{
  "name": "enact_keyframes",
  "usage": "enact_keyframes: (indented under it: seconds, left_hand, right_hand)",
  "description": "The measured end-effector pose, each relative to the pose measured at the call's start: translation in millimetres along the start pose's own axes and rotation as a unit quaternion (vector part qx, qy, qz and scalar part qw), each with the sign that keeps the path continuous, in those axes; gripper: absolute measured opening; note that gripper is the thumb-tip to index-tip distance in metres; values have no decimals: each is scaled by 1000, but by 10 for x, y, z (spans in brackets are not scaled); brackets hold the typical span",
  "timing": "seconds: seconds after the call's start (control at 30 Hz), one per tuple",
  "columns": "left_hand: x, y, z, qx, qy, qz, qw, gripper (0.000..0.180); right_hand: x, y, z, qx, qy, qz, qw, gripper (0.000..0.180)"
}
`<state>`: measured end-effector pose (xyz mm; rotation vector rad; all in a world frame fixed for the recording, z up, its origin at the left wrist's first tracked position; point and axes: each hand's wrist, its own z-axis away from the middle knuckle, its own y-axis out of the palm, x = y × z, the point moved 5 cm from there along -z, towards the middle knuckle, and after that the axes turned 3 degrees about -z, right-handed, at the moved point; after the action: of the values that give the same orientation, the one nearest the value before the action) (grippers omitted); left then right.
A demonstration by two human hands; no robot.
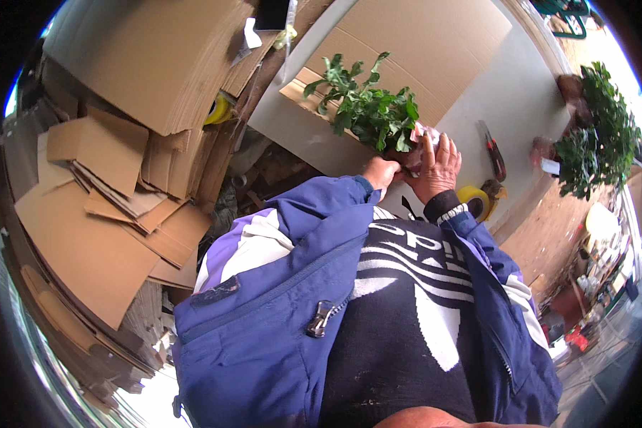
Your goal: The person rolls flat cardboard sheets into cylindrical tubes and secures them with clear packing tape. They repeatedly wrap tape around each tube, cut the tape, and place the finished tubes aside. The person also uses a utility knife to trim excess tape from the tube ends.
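Observation:
A bunch of green leafy plants (369, 107) lies across a flat cardboard sheet (414, 50) on a grey table (521, 100). My left hand (379, 173) is closed at the bunch's stem end. My right hand (439, 167) covers the same stem end, its fingers pressed over a pale pinkish wrap (422, 133) around the stems. Both hands are close together at the table's near edge, just above my blue and white jacket (278, 285).
A red-handled cutter (492, 150) and a yellow tape roll (474, 200) lie on the table right of my hands. More green plants (599, 135) are heaped at the far right. Stacks of cardboard sheets (121, 143) fill the left, with another yellow tape roll (220, 110).

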<state>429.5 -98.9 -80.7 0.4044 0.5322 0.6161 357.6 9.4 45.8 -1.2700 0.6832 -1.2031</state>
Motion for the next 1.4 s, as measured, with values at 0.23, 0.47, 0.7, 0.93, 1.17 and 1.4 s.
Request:
enact_keyframes:
  seconds: [0.23, 0.47, 0.7, 0.93, 1.17, 1.4]
  left_hand:
    - [-476, 118, 315, 79, -12, -309, 948, 23]
    - [-1306, 880, 626, 126, 579, -611, 525, 41]
    - [-1434, 1201, 191, 138, 608, -714, 318, 50]
    - [-1634, 1381, -126, 166, 490, -774, 365, 71]
    - [-1687, 1484, -293, 204, 440, -792, 371, 73]
    - [-2103, 1469, -444, 114, 446, -797, 391, 52]
  right_hand:
    - [-297, -56, -272, -8, -14, -93, 996, 97]
    - [-822, 15, -826, 164, -5, -193, 967, 110]
    - [-1249, 313, -1318, 327, 75, -379, 863, 122]
    - [-1438, 67, -1317, 126, 51, -357, 924, 112]
    - [-702, -139, -469, -11, 115, -99, 988, 103]
    - [-714, -89, -531, -129, 81, -78, 985, 100]
